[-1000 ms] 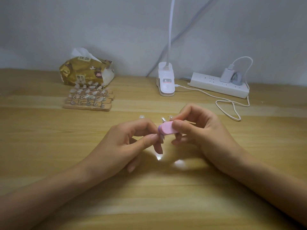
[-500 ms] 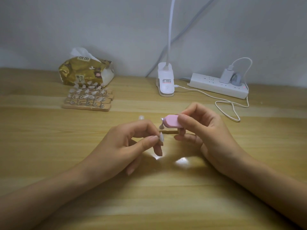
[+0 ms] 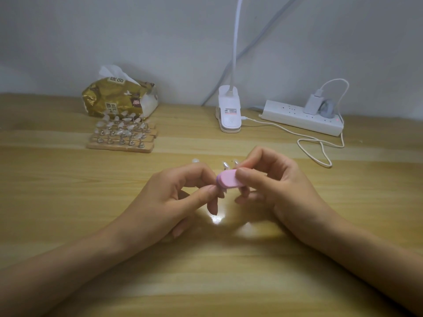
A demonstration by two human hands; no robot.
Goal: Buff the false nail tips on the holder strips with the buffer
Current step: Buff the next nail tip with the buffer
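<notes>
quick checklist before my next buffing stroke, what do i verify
1. grip: right hand holds buffer: ok
2. support: left hand pinches at the buffer's end, but the worked tip is hidden: cannot tell
3. contact: buffer flat on worked tip: cannot tell
4. spare tips behind the hands upright: ok
5. stacked strips at back left, apart from the hands: ok
6. cable apart from right hand: ok

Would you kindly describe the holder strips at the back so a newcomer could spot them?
Find the gold tissue pack against the wall, back left. Directly before it lie pale wooden holder strips; unlike anything nearby, they bristle with rows of clear false nail tips.
</notes>
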